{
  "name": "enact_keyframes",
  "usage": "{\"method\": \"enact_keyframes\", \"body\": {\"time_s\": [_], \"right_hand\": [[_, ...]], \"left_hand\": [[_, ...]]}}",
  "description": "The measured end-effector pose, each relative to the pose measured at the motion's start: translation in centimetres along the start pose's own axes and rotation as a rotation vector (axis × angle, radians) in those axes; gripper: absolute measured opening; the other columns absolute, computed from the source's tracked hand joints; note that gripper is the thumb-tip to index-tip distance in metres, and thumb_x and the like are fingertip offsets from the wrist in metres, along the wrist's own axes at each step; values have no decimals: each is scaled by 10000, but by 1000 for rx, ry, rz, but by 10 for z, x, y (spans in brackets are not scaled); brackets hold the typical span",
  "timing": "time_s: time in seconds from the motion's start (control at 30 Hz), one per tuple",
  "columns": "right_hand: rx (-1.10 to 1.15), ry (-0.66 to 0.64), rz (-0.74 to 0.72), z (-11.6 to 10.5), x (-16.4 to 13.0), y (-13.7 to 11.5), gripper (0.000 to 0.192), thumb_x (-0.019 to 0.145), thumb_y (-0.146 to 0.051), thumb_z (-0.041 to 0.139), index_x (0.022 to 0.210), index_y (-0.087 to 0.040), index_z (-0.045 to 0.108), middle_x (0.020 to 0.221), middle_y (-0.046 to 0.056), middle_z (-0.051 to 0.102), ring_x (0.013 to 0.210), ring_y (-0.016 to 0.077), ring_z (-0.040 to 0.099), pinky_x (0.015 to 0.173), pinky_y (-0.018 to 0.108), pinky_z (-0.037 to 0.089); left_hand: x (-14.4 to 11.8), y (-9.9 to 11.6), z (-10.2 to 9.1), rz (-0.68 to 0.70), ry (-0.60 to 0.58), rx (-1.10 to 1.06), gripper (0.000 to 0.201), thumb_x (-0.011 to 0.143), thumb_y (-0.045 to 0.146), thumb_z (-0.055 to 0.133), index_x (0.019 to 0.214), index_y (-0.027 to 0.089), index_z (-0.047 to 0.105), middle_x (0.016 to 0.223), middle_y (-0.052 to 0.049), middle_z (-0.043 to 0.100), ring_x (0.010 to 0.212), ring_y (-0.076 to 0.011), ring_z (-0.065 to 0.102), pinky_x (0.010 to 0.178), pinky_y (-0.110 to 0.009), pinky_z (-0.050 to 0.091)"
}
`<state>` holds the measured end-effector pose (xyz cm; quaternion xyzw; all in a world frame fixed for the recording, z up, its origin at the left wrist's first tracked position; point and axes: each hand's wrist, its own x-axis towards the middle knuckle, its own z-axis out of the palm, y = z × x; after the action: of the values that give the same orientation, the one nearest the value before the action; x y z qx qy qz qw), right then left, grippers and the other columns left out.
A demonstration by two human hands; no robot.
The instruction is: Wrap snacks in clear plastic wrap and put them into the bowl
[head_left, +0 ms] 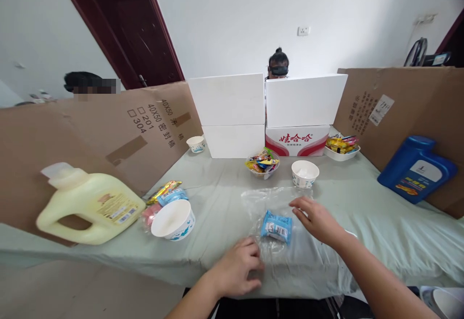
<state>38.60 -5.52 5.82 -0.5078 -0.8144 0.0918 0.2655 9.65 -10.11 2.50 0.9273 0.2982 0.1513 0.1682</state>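
A blue packaged snack (pixel 276 226) lies on a clear plastic bag (pixel 297 261) spread flat near the table's front edge. My left hand (pixel 237 267) is at the bag's lower left side, fingers loosely bent and apart from the thumb, with nothing visible in it. To the right of the packet, my right hand (pixel 317 217) hovers low over the bag, its fingers stretched toward the packet but apart from it. Beyond the bag stand a clear bowl of wrapped candies (pixel 263 163) and a white paper bowl (pixel 305 174) with something white inside.
At left are a pale yellow jug (pixel 92 208), a paper bowl (pixel 174 220) and snack packets (pixel 167 194). A blue bottle (pixel 415 169) leans at right. White boxes (pixel 232 111) and cardboard walls (pixel 145 130) screen the table. A candy dish (pixel 341 152) and small bowl (pixel 196 144) sit farther back.
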Motion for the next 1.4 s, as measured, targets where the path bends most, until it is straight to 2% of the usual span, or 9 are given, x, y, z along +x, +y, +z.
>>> {"method": "enact_keyframes", "body": {"time_s": [0.13,0.27,0.4,0.57,0.67,0.77,0.97,1.13,1.4], "right_hand": [[-80,-270,109,17,7,-17,284,926,-189,419,1085,-240,649,1023,61,714,904,185,673,738,275,469],[-164,-348,139,29,-1,-24,284,804,-233,623,1087,-235,646,856,58,734,794,245,693,657,297,450],[-275,-393,202,21,-29,-4,621,573,-209,814,1162,-205,616,941,105,732,858,306,695,690,333,480],[-340,-282,259,10,-38,5,353,743,-207,677,1094,-188,652,973,131,708,865,301,686,738,396,506],[-201,-184,27,24,-21,-20,395,802,-240,629,1196,-234,603,1141,105,657,1048,270,614,887,401,470],[-184,-264,-119,46,-2,-37,571,708,-191,683,1261,-262,557,1248,87,608,1133,298,547,951,444,420],[-75,-329,-112,34,27,-15,526,767,-59,495,1264,-223,543,1205,79,635,1122,231,561,951,367,428],[-210,-102,-149,4,82,-3,464,861,-94,400,1303,-205,487,1203,91,622,1084,204,574,887,340,452],[-468,-11,-180,16,169,13,434,854,-45,402,1219,-185,592,1132,139,598,1045,260,501,854,371,392]], "left_hand": [[21,11,-12,-12,44,-133,173,903,294,535,915,239,699,816,-29,666,785,-187,617,736,-298,491],[57,-3,-3,-132,244,-77,277,891,245,525,1149,218,623,1181,-92,624,1110,-236,567,957,-398,463],[62,-25,21,-357,39,54,853,722,485,741,1436,183,385,1490,-165,378,1399,-390,267,1096,-605,272],[41,-35,38,-362,49,62,875,769,583,673,1480,221,314,1519,-128,351,1439,-365,179,1143,-602,180],[37,-36,41,-339,81,46,883,763,597,676,1481,238,308,1504,-118,379,1435,-363,195,1144,-606,177],[37,-37,42,-344,116,24,933,746,540,720,1498,236,260,1500,-120,387,1429,-359,218,1140,-606,199],[38,-33,39,-373,111,-22,934,728,524,732,1488,205,292,1499,-124,388,1426,-363,226,1153,-587,186],[37,-33,39,-369,119,-40,810,766,581,672,1441,237,389,1490,-92,404,1423,-353,234,1162,-578,168],[34,-35,42,-365,130,-76,703,792,628,619,1371,251,490,1493,-81,406,1420,-353,241,1168,-575,159]]}}
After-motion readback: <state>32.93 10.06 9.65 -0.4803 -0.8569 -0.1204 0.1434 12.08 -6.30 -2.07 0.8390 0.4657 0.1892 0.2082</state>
